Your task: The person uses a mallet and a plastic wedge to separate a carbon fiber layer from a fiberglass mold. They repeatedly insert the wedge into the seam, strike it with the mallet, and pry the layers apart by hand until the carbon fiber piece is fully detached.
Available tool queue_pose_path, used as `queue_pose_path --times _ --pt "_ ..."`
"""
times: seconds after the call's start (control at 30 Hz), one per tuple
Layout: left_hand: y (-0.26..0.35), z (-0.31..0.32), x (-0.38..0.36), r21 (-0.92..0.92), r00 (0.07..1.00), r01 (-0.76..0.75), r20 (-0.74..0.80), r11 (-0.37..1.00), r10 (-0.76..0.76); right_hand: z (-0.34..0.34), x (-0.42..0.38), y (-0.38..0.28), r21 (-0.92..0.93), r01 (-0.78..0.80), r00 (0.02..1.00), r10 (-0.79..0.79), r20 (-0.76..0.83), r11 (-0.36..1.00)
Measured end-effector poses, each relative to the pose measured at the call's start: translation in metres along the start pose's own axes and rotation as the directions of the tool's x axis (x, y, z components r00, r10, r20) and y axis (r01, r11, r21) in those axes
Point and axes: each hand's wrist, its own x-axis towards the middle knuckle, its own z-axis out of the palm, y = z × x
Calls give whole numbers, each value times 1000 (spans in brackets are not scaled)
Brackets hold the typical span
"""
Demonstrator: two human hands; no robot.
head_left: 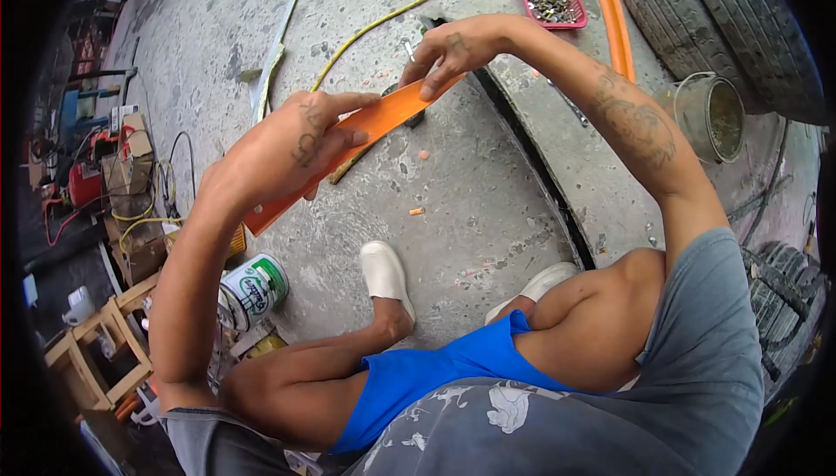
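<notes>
My left hand [300, 141] is closed around an orange curved strip [392, 112], thumb and forefinger lying along it. The strip slants up and to the right across my view, its near end below my left wrist. At its far end, my right hand [453, 56] pinches it with the fingertips. Below the strip a hammer [350, 165] lies on the floor, partly hidden, its wooden handle showing. A long black bar [527, 149] runs along the concrete from near my right hand toward my right foot.
A pink basket [578, 14] holds many small metal pieces, beside another orange strip [615, 27]. Large tires [697, 23] and a metal bucket [712, 117] are at right. A yellow hose [396, 16] and a metal strip [283, 36] lie ahead. A paint can [259, 286] stands left.
</notes>
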Motion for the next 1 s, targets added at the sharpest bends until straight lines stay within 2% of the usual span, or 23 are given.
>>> queue_pose_path --times 0.07,0.1,0.23,0.27,0.3,0.33,0.37,0.4,0.47,0.5,0.53,0.57,0.6,0.63,0.67,0.7,0.73,0.77,0.8,0.87,0.9,0.97,1.0 --pt "-5 3 0 -22 1000 26 -12 999 -26 6 14 -1 79 -133 979 118 167 988" --pt "-11 3 2 -52 1000 -4 -18 999 3 5 18 -3 -3 -168 966 165 201 986" --pt "-20 -5 10 -70 1000 -11 2 998 11 16 15 5 -35 -85 990 88 110 996" --pt "-20 -6 11 -41 1000 -27 -5 999 27 17 14 7 43 -116 989 111 102 992" --pt "-31 -7 13 43 989 -140 -42 989 141 17 12 7 119 -148 986 136 97 982" --pt "-38 -12 12 43 993 -92 -74 995 95 16 11 7 123 -152 985 139 107 981" --pt "-55 -27 13 -250 997 -63 -60 966 50 13 11 7 125 -152 984 138 110 980" --pt "-79 -45 15 -517 999 -28 -35 856 11 12 11 7 126 -150 985 137 108 981" --pt "-148 -51 21 -720 953 -121 -276 683 -122 10 11 7 169 -149 988 138 74 974" --pt "-192 -31 34 -357 921 -159 -391 921 7 9 12 7 137 -188 981 180 71 973" --pt "-242 5 56 74 880 -152 -444 986 170 8 14 6 101 -224 974 218 67 969" --pt "-291 42 92 -667 971 -68 -214 742 -103 9 16 5 97 -222 974 216 64 970" --pt "-234 96 90 -361 857 -66 -498 930 -132 11 18 6 122 -202 978 193 84 972" --pt "-229 136 103 -207 870 76 -464 975 -166 13 20 7 150 -185 980 170 106 971" --pt "-231 180 124 -118 863 98 -484 988 -143 15 20 8 148 -189 979 174 105 971" --pt "-221 213 137 -175 806 -33 -587 984 -77 14 22 9 106 -172 982 162 93 979" --pt "-203 228 138 -43 822 129 -554 991 -131 16 22 9 70 -156 985 150 83 985" --pt "-186 231 136 9 788 105 -611 994 -78 15 19 5 46 -161 985 157 76 986" --pt "-188 237 140 14 785 100 -615 995 -70 13 18 4 41 -162 985 158 69 986" --pt "-196 255 143 -149 785 64 -603 987 -142 16 19 4 3 -174 982 173 71 985" --pt "-181 246 130 -207 761 92 -616 974 -203 17 21 7 1 -162 985 162 67 987" --pt "-186 241 114 -249 721 68 -657 966 -220 19 23 14 -30 -103 991 105 87 994" --pt "-191 241 105 -299 687 36 -686 953 -241 20 22 14 41 -93 989 88 118 995"
